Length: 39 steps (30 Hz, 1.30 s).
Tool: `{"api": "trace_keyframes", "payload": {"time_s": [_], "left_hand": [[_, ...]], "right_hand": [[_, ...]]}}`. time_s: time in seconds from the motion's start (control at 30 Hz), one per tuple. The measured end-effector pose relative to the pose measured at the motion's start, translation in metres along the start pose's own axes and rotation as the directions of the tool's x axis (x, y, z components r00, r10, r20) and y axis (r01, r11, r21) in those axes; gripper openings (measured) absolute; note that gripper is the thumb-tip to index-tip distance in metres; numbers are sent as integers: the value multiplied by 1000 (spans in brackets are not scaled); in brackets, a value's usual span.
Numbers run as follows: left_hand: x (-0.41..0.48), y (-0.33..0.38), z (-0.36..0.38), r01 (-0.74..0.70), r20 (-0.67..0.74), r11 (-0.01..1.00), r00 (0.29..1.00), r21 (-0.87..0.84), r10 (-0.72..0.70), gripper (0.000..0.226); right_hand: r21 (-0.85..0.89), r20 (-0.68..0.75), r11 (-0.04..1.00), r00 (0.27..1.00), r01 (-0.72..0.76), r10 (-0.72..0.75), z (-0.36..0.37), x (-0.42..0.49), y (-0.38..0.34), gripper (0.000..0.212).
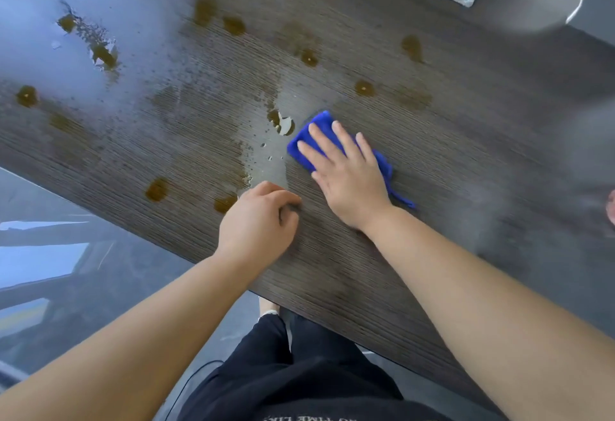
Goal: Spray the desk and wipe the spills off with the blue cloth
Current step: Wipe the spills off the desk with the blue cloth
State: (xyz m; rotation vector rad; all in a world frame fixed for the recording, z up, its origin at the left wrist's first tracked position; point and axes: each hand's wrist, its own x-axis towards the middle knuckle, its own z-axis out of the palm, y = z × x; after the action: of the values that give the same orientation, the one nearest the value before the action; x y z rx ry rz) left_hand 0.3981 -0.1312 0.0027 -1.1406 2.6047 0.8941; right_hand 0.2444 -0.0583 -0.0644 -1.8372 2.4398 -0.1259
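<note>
Dark wood-grain counter [449, 161], wet, brown-spotted; soft limp blue cloth [321, 121] is pressed flat under splayed right hand [349, 177]; left hand [256, 224] curled, empty.

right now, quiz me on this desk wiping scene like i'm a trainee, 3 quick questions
1. True or false: the right hand presses flat on the blue cloth.
2. The brown spills are: A) all wiped away, B) mostly still on the desk, C) only on the floor.
3. Which hand rests on the desk with its fingers curled?

Key: 1 true; 2 B; 3 the left hand.
</note>
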Motion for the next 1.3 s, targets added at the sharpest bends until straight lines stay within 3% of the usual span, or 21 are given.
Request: {"api": "trace_keyframes", "payload": {"time_s": [0.1,0.17,0.23,0.3,0.33,0.43,0.5,0.57,0.63,0.7,0.73,0.77,0.83,0.9,0.93,0.97,1.03,1.13,1.2,1.3], "left_hand": [[3,0,-1,-51,27,998,998,-36,52,31],[7,5,1,-106,82,994,991,10,105,32],[14,12,3,-152,87,986,985,65,146,36],[22,23,4,-165,77,980,985,107,157,41],[25,27,5,-158,77,979,986,128,149,44],[39,42,6,-170,89,966,984,195,155,51],[48,49,7,-199,146,949,975,247,166,56],[52,52,9,-211,208,935,966,284,155,60],[54,51,10,-207,232,931,963,302,139,61],[55,51,10,-202,237,930,963,307,131,62],[56,52,11,-197,239,931,963,308,124,62],[56,53,11,-189,235,931,965,312,117,62],[56,53,12,-183,224,929,968,321,113,63],[57,53,11,-190,231,928,966,320,118,64],[56,53,11,-192,241,928,964,319,116,65],[56,53,10,-195,249,927,961,321,116,66],[56,53,10,-204,262,921,958,332,118,68],[53,53,14,-199,267,915,958,350,106,71],[53,53,16,-196,264,913,959,357,102,74],[54,54,14,-206,259,909,959,363,114,75]], "right_hand": [[-13,-18,997,997,70,-70,-5,-28,40,46],[-2,-47,994,993,-106,105,-9,-33,66,46],[56,-61,929,928,-365,368,-10,-25,65,49],[63,-86,876,872,-479,482,-9,-22,37,51],[61,-89,901,897,-429,433,-7,-27,23,50],[24,3,997,997,-80,79,-7,-59,36,47],[13,30,999,999,-31,31,-13,-63,71,46],[1,27,975,975,-221,221,-19,-48,100,46],[41,8,863,864,-504,504,-21,-16,110,46],[113,-19,735,738,-669,675,-19,8,94,48],[131,-39,736,738,-664,674,-17,12,81,48],[138,-61,797,799,-587,599,-14,8,69,48],[59,-34,953,954,-297,299,-9,-18,55,49],[42,46,996,996,-75,73,-14,-40,75,48],[39,51,999,998,-34,32,-17,-41,93,48],[25,43,998,998,-51,50,-20,-37,109,47],[26,30,971,971,-236,235,-23,-12,132,47],[76,10,838,840,-541,542,-19,30,116,47],[85,2,868,872,-488,490,-16,33,87,47],[51,20,990,991,-134,133,-11,1,76,49]]}}
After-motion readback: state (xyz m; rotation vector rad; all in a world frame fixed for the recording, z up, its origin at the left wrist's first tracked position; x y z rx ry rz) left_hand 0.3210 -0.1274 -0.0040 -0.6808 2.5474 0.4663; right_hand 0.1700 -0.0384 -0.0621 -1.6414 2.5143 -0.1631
